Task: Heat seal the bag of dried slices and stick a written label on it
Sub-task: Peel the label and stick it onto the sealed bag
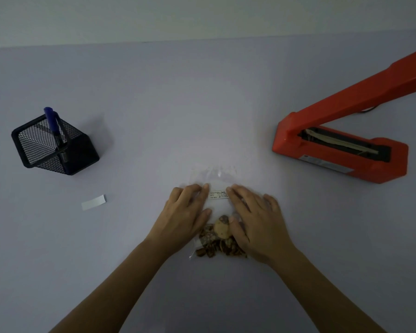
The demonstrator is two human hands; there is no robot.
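On the table (pixel 154 104), a clear bag (pixel 214 179) of dried slices (pixel 216 243) lay flat. Both the left hand (pixel 185 212) and right hand (pixel 255 217) pressed down with flat, spread fingers, touching the label's (pixel 218 194) two ends. Nothing was gripped.

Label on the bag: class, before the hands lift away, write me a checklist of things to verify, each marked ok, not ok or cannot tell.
1. Label lies on the bag, writing showing: ok.
2. Left hand and right hand press flat at its two ends: ok.
3. Label fully stuck, no lifted corner: cannot tell.
4. Bag top sealed: cannot tell.
5. Dried slices at the near end, away from the label: ok.
6. Pen back in the holder: ok.
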